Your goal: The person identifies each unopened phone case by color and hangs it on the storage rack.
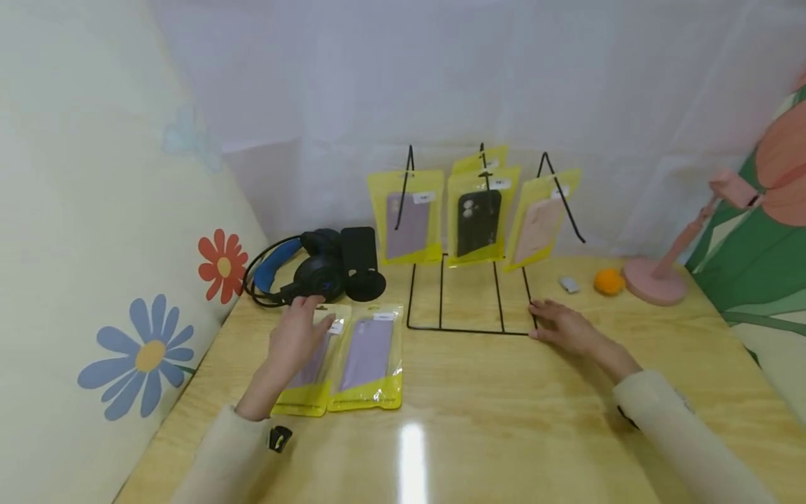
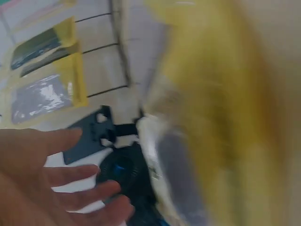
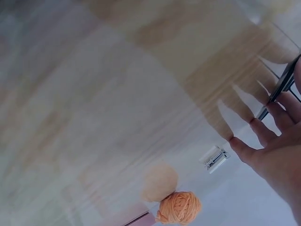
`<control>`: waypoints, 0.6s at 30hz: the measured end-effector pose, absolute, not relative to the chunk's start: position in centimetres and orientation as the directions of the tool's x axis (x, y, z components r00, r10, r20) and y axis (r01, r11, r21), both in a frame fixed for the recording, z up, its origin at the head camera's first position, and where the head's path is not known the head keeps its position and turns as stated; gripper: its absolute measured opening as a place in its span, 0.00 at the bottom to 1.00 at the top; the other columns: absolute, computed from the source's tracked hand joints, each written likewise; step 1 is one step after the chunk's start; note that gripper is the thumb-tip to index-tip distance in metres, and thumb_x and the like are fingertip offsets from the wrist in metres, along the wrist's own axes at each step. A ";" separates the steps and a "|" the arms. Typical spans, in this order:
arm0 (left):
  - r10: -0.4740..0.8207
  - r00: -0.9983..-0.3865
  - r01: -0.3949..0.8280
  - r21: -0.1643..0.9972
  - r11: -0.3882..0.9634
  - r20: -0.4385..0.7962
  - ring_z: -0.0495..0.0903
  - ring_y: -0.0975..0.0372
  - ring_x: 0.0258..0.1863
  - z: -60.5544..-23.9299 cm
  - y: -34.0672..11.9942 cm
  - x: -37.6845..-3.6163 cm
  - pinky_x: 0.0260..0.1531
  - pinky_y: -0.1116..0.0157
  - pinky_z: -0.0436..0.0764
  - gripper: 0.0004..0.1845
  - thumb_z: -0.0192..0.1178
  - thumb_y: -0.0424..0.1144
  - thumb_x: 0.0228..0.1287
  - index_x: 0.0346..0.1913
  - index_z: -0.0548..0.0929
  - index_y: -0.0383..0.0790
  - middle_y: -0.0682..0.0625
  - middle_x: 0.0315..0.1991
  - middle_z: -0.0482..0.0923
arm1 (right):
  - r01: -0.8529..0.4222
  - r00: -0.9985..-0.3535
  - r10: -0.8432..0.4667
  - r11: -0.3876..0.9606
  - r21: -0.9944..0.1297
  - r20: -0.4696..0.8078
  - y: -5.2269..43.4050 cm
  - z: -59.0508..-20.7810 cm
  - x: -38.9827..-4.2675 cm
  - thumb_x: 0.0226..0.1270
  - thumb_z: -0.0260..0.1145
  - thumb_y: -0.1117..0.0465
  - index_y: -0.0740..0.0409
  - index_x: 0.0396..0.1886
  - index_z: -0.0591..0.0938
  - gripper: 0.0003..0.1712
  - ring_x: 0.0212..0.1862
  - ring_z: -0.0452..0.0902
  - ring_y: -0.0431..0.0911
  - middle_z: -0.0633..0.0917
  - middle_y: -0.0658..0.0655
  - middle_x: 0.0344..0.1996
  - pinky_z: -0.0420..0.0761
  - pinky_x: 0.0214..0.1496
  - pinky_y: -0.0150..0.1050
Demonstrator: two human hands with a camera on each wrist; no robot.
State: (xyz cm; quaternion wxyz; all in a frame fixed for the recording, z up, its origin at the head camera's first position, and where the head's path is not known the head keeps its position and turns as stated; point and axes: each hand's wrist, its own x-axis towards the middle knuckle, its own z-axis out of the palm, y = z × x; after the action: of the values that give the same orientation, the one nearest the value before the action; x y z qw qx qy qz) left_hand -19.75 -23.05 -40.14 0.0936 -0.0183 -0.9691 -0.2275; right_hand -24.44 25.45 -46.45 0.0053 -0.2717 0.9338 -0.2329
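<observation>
My left hand (image 1: 292, 339) hovers with spread fingers over the left of two yellow-edged pouches with purple phone cases; in the left wrist view this hand (image 2: 70, 183) holds nothing. The left pouch (image 1: 302, 399) is partly hidden by it, and the right pouch (image 1: 368, 357) lies flat beside it. My right hand (image 1: 567, 327) grips the front right corner of a black wire display rack (image 1: 469, 330), thumb and fingers about the wire. From its hooks hang pouches with a purple case (image 1: 406, 234), a black case (image 1: 477, 227) and a pink case (image 1: 536, 234).
Black headphones (image 1: 317, 276) and a black stand (image 1: 360, 252) are behind the left pouch. To the right of the rack are a small whitish piece (image 1: 569, 284), an orange yarn ball (image 1: 609, 281) and a pink lamp-like stand (image 1: 655, 280). A white cloth (image 1: 352, 84) hangs behind.
</observation>
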 end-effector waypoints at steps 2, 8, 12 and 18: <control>-0.055 -0.996 -0.029 0.341 0.940 0.067 0.68 0.34 0.53 -41.2 -23.9 -18.4 0.42 0.36 0.74 0.32 0.62 0.47 0.66 0.64 0.68 0.29 0.27 0.58 0.67 | -0.498 -0.856 -0.506 0.747 -0.439 0.110 25.4 -46.5 -24.5 0.66 0.66 0.56 0.72 0.65 0.70 0.34 0.67 0.58 0.70 0.68 0.72 0.65 0.59 0.64 0.64; -0.118 -0.986 -0.141 0.222 0.965 -0.116 0.66 0.35 0.48 -42.9 -25.5 -17.0 0.42 0.40 0.73 0.51 0.68 0.56 0.55 0.71 0.55 0.28 0.23 0.52 0.66 | -0.498 -0.856 -0.502 0.743 -0.447 0.119 25.6 -46.1 -24.6 0.65 0.67 0.56 0.72 0.65 0.70 0.34 0.67 0.57 0.71 0.68 0.73 0.65 0.58 0.64 0.65; -0.126 -0.984 -0.152 0.229 0.961 -0.123 0.66 0.37 0.44 -42.9 -26.1 -16.8 0.38 0.43 0.73 0.52 0.71 0.54 0.53 0.70 0.56 0.28 0.24 0.47 0.66 | -0.494 -0.856 -0.506 0.738 -0.461 0.107 25.6 -46.0 -24.4 0.66 0.66 0.56 0.73 0.64 0.70 0.34 0.67 0.56 0.71 0.68 0.73 0.65 0.58 0.64 0.65; -0.078 -0.994 -0.100 0.367 0.925 -0.073 0.66 0.40 0.38 -43.0 -27.3 -16.5 0.30 0.53 0.72 0.48 0.74 0.47 0.50 0.68 0.60 0.31 0.29 0.45 0.59 | -0.484 -0.859 -0.504 0.743 -0.462 0.089 25.5 -46.0 -24.4 0.66 0.66 0.56 0.72 0.65 0.69 0.34 0.68 0.56 0.71 0.67 0.72 0.65 0.57 0.65 0.64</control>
State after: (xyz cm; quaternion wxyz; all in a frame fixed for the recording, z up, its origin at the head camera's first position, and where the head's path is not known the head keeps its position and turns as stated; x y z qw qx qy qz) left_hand -16.49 -27.28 -42.96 -0.0287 0.0453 -0.9806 -0.1885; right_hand -24.43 25.47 -46.02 0.0208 -0.2645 0.9334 -0.2417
